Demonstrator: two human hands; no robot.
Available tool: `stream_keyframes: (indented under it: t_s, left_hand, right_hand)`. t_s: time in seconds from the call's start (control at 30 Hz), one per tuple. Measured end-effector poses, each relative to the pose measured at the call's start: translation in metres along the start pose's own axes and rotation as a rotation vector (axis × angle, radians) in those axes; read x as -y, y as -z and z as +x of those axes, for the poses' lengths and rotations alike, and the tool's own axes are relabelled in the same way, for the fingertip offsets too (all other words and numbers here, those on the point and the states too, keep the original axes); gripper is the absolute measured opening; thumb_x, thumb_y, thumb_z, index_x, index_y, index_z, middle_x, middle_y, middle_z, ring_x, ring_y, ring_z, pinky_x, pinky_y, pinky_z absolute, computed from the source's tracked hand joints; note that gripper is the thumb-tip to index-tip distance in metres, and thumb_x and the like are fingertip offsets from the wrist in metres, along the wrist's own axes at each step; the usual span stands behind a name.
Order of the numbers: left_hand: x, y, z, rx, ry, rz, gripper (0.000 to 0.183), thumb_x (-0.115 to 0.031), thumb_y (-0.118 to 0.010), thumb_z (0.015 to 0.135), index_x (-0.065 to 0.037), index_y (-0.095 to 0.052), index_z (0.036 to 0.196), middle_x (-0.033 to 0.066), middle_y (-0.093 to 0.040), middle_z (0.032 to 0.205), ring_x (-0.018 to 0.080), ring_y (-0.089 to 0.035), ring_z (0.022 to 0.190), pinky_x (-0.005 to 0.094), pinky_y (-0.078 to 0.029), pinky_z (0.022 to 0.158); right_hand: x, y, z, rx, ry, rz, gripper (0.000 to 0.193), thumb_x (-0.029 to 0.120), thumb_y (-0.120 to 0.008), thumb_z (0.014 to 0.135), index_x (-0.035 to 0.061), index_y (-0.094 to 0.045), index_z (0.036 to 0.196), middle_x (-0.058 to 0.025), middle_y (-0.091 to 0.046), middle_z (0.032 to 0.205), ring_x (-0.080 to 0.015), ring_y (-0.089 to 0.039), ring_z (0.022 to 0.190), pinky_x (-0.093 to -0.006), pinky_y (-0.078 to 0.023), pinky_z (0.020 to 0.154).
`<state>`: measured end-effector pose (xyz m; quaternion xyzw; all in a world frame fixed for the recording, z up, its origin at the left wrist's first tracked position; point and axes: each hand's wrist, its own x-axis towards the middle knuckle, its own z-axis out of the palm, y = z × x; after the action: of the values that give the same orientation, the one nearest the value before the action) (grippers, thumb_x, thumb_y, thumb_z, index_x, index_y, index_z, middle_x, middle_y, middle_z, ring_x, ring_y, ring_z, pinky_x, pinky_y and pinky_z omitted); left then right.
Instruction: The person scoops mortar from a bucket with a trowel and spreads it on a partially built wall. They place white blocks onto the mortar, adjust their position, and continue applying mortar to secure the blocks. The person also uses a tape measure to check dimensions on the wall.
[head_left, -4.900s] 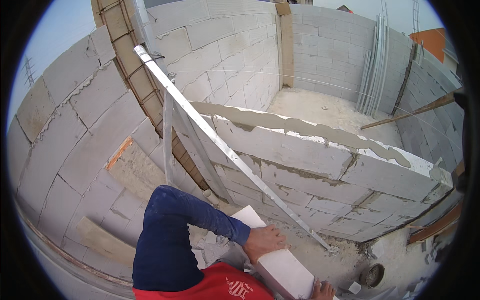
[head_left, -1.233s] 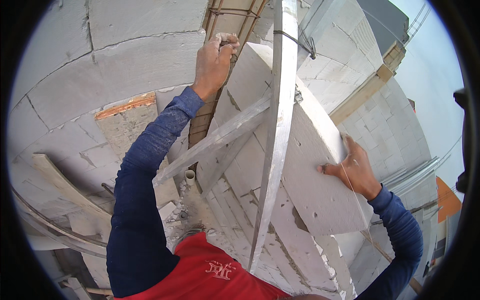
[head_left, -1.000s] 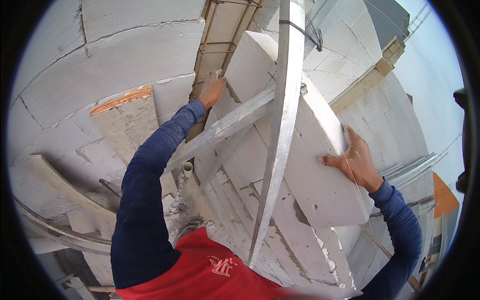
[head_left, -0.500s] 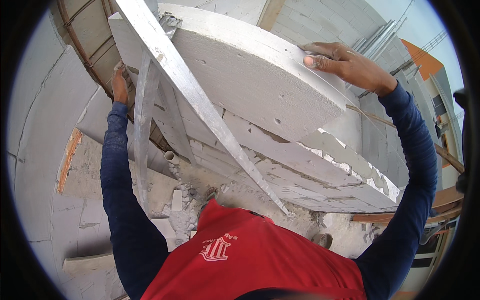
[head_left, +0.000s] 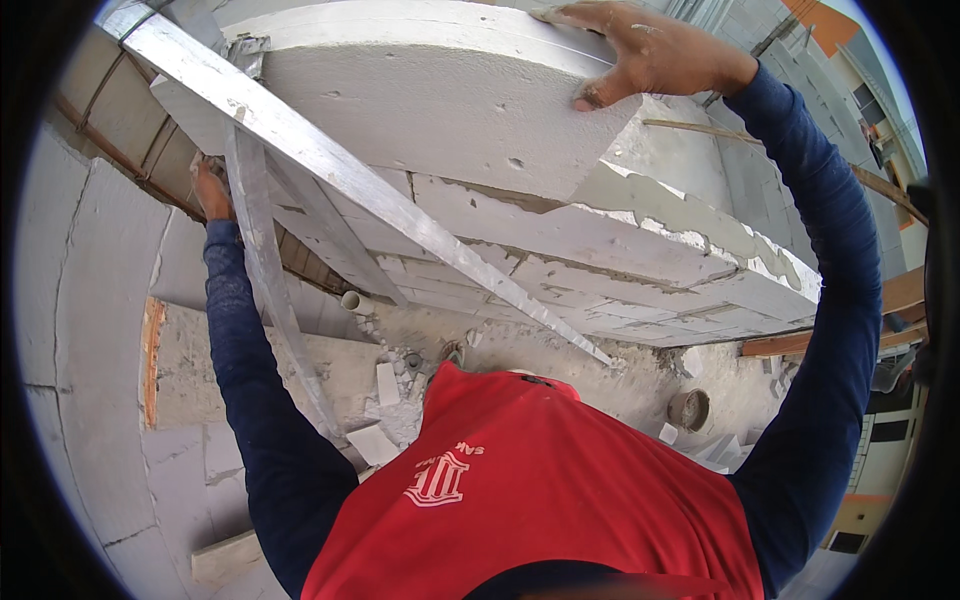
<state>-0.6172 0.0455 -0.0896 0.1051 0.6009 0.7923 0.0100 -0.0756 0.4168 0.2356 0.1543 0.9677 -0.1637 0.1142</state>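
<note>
A large white aerated concrete block (head_left: 400, 115) stands on top of a block wall (head_left: 560, 240). My right hand (head_left: 650, 50) grips its upper edge near the right end, fingers over the top and thumb pressed down the front face. At the block's lower left end, my left hand (head_left: 212, 190) is curled against it; some of its fingers are hidden. A long metal bar (head_left: 380, 185) slants across the front of the block down to the floor. Behind it stands a second metal bar (head_left: 262, 235). A thin line runs along the block's top edge.
Grey mortar (head_left: 690, 215) lies on the wall's top to the right. On the floor are a bucket (head_left: 688, 408), a pipe end (head_left: 355, 302) and block rubble (head_left: 400, 375). Another block wall (head_left: 100, 290) rises at left. A wooden stick (head_left: 705, 130) lies behind the wall.
My view has shifted, so the block appears farther left and higher. My right thumb has come down over the block's front face. My left hand has curled more at the block's end.
</note>
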Motion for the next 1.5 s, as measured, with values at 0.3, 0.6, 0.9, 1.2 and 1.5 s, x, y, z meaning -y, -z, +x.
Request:
stream_keyframes:
  t_s: [0.3, 0.6, 0.9, 1.2, 1.5]
  left_hand:
    - [0.007, 0.003, 0.008, -0.007, -0.075, 0.012, 0.041, -0.025, -0.044, 0.103, 0.006, -0.069, 0.114, 0.0154, -0.073, 0.101, 0.0242, -0.072, 0.085, 0.0348, -0.059, 0.077]
    - [0.018, 0.008, 0.013, 0.008, -0.161, 0.143, 0.042, -0.024, -0.045, 0.101, 0.003, -0.066, 0.126, 0.0156, -0.072, 0.109, 0.0246, -0.073, 0.089, 0.0356, -0.060, 0.080]
    - [0.030, 0.008, 0.010, 0.039, -0.104, -0.023, 0.045, -0.020, -0.045, 0.102, 0.002, -0.057, 0.140, 0.0152, -0.070, 0.117, 0.0239, -0.072, 0.096, 0.0350, -0.060, 0.083]
    - [0.020, 0.005, 0.009, 0.170, -0.219, -0.045, 0.037, -0.019, -0.053, 0.106, 0.006, -0.060, 0.133, 0.0123, -0.069, 0.118, 0.0184, -0.069, 0.098, 0.0324, -0.058, 0.086]
    - [-0.023, -0.019, -0.032, 0.230, -0.322, 0.267, 0.039, -0.016, -0.049, 0.106, 0.010, -0.061, 0.134, 0.0155, -0.071, 0.117, 0.0202, -0.071, 0.096, 0.0310, -0.061, 0.080]
  right_hand:
    - [0.013, 0.004, -0.005, -0.131, 0.093, -0.147, 0.113, 0.060, -0.083, 0.076, 0.0006, -0.031, 0.156, -0.0302, -0.041, 0.154, -0.0419, -0.043, 0.141, -0.0448, -0.036, 0.119]
    - [0.023, -0.003, -0.004, -0.266, 0.112, -0.390, 0.112, 0.067, -0.083, 0.071, -0.0010, -0.046, 0.152, -0.0325, -0.051, 0.147, -0.0452, -0.056, 0.131, -0.0460, -0.044, 0.115]
    - [0.048, -0.046, -0.092, -1.102, 0.477, -0.577, 0.055, 0.032, -0.092, 0.074, 0.0003, -0.067, 0.112, -0.0142, -0.063, 0.105, -0.0326, -0.061, 0.098, -0.0421, -0.053, 0.081]
    - [-0.018, -0.184, -0.037, -0.959, -0.007, 0.053, 0.092, 0.047, -0.088, 0.076, -0.0059, -0.051, 0.141, -0.0271, -0.063, 0.123, -0.0399, -0.060, 0.121, -0.0470, -0.045, 0.107]
    - [-0.047, -0.192, -0.020, -0.635, 0.000, 0.367, 0.112, 0.060, -0.089, 0.068, -0.0076, -0.047, 0.147, -0.0329, -0.054, 0.138, -0.0452, -0.052, 0.131, -0.0525, -0.041, 0.113]
